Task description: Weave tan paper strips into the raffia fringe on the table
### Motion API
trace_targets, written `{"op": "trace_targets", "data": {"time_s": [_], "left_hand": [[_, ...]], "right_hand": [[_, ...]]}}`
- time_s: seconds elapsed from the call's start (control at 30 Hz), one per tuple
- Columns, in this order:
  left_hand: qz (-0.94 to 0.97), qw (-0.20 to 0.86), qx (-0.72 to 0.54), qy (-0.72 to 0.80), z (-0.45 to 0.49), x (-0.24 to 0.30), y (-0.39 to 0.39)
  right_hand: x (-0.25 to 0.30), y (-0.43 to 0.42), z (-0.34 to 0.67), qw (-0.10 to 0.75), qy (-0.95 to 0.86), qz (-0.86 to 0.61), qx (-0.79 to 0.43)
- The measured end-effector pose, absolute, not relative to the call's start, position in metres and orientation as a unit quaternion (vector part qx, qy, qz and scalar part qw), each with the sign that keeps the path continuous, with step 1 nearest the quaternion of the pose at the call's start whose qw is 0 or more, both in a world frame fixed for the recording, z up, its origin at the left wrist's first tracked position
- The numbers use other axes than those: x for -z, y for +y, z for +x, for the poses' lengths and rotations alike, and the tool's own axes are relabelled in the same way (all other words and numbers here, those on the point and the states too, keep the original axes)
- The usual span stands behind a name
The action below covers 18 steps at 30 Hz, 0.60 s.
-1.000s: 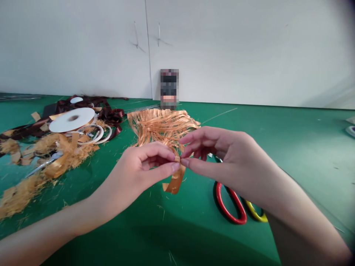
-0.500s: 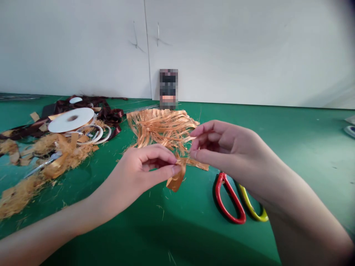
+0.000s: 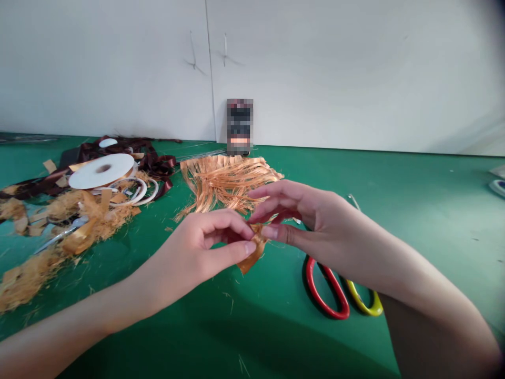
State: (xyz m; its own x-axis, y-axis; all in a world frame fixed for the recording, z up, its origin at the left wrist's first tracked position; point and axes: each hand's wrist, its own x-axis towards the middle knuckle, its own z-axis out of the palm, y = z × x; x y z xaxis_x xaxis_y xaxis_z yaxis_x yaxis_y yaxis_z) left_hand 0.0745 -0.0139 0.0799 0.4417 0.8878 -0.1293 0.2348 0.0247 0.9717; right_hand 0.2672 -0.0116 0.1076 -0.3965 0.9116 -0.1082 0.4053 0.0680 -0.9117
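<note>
A short piece of gold-brown ribbon (image 3: 252,259) hangs between my two hands above the green table. Thumb and forefinger of my left hand (image 3: 209,237) pinch it from the left side. My right hand (image 3: 303,216) meets it from the right, with the thumb and a fingertip closed on its upper part; the other fingers curve loosely over it. Just behind lies a bundle of frayed copper-coloured ribbon strips (image 3: 232,181), spread out with loose threads. Below my right wrist are scissors with one red handle (image 3: 327,292) and one yellow handle (image 3: 365,302); their blades are mostly hidden.
To the left is a heap with a white ribbon spool (image 3: 100,171), dark brown ribbon (image 3: 158,166) and fuzzy gold thread scraps (image 3: 35,273). A pixelated upright box-shaped thing (image 3: 240,126) leans against the white wall (image 3: 335,73). Another object (image 3: 499,187) pokes in at the right edge.
My right hand has moved left and down onto the ribbon and now pinches it beside my left fingers. My left hand has stayed almost still. More of the scissors' yellow handle shows.
</note>
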Motion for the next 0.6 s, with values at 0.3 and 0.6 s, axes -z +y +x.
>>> {"op": "trace_targets", "data": {"time_s": [0.3,0.6], "left_hand": [[0.640,0.574,-0.250,0.446,0.0737,-0.0789,-0.0143],[0.651,0.548,-0.230,0.473,0.0739,-0.0803,-0.0145]], "right_hand": [[-0.1066,-0.0114,0.2650,0.279,-0.673,-0.499,-0.469],[-0.1046,-0.0099,0.2647,0.290,-0.653,-0.503,-0.486]]}}
